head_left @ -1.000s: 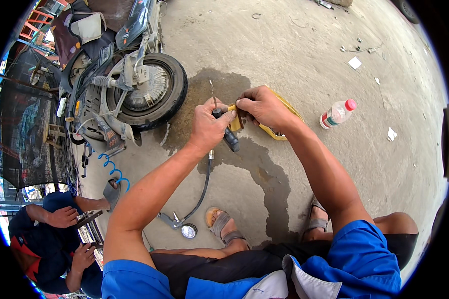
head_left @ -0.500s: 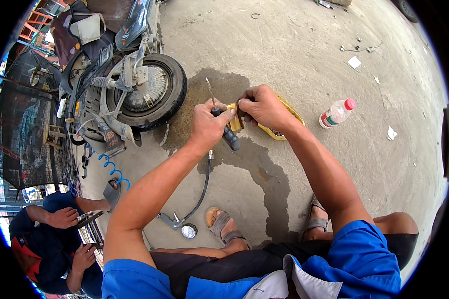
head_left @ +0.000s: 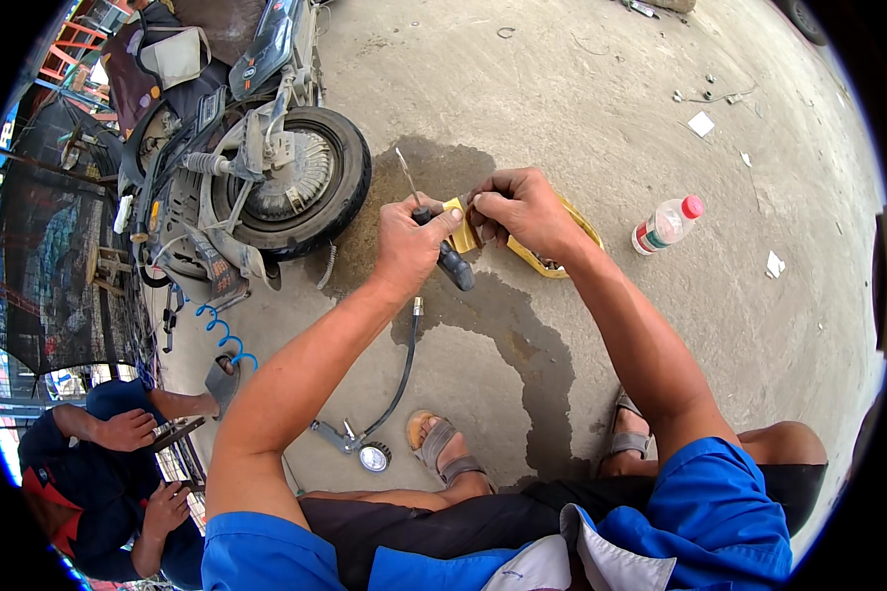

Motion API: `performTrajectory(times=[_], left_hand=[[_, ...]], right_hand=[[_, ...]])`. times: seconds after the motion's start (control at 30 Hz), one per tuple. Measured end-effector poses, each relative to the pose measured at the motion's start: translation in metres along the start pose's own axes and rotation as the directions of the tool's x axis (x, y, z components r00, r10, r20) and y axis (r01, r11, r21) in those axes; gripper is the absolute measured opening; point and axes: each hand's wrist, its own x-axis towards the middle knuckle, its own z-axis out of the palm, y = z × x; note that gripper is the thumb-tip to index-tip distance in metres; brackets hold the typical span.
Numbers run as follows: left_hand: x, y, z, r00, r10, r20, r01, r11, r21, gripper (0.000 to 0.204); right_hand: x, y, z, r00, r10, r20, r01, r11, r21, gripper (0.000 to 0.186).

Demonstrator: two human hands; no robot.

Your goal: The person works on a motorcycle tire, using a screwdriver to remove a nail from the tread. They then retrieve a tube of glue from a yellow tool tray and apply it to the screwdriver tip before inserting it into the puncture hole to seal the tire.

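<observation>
- While both hands are brought together over the wet concrete, the left hand (head_left: 404, 241) is closed around a black-handled tool (head_left: 453, 268); its thin metal shaft points up and to the left, its butt down and to the right.
- The same hand's thumb also lies against a yellow piece (head_left: 462, 236), located between the two hands, just beside the tool's handle.
- The right hand (head_left: 524, 209) has thumb and fingers drawn narrowly together at the right edge of the yellow piece; whether anything is pinched between them cannot be told.
- A yellow tray (head_left: 585, 223) sits on the ground beyond the right wrist, partly hidden by it; its contents are too small to identify.
- A clear bottle (head_left: 666, 229) with a red cap is well apart, to the right of the tray.
- Below the left hand, a black hose (head_left: 405, 364) runs to a round pressure gauge (head_left: 374, 456), near the wearer's left sandal (head_left: 445, 440).
- A scooter wheel (head_left: 351, 202) is at upper left, with a coiled blue hose (head_left: 226, 337) below it.
- A second person (head_left: 113, 468), both hands visible, is at lower left.
</observation>
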Motion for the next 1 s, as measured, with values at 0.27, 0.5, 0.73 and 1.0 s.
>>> performTrajectory(times=[0.27,0.5,0.73,1.0], left_hand=[[0.003,-0.004,0.002,0.999,-0.040,0.002,0.040,0.997,-0.064,0.013],[0.021,-0.005,0.006,0.980,-0.168,-0.110,0.141,0.965,-0.219,0.018],[0.025,-0.035,0.014,0.973,-0.218,-0.080,0.205,0.968,-0.147,0.017],[0.022,-0.066,0.085,0.932,-0.291,0.217,0.281,0.956,0.080,0.031]], right_hand=[[-0.002,0.000,-0.002,0.993,-0.093,0.068,0.104,0.978,-0.181,0.018],[0.002,0.001,-0.022,0.990,-0.097,-0.102,0.087,0.991,-0.098,0.018],[0.001,-0.027,-0.073,0.899,-0.155,-0.409,0.206,0.975,0.083,0.020],[0.002,-0.020,-0.091,0.896,-0.125,-0.427,0.197,0.972,0.131,0.020]])
